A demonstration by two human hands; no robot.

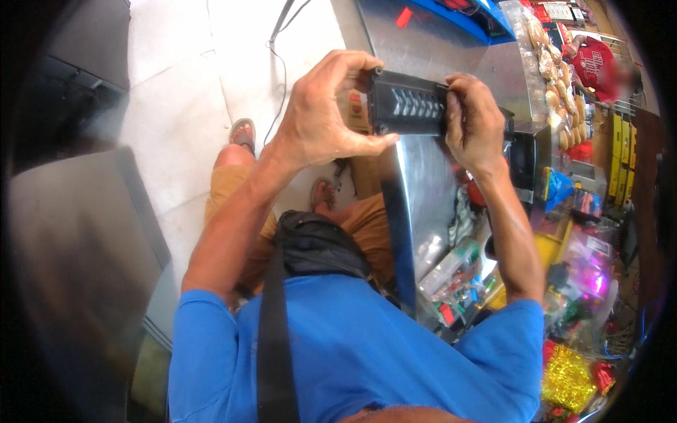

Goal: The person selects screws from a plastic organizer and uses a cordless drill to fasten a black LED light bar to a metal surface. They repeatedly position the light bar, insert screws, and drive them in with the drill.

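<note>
Both of my hands hold up a black rectangular device [409, 104] with a row of silvery angled slots or ribs along its face. I cannot tell its exact kind. My left hand [310, 116] spans its left end, index finger at the upper corner and thumb at the lower corner. Around the right part of the device my right hand [476, 130] is closed, fingers bent over its face and hiding some of it. The device is raised above the edge of a metal counter [423, 183].
On the right, the counter carries a clear case of small parts [451, 271], a blue tray [479, 21] and bagged round goods [557, 84]. A person in a red shirt [594, 69] is at far right. A grey cabinet [84, 233] stands left; a black cable [283, 70] hangs ahead.
</note>
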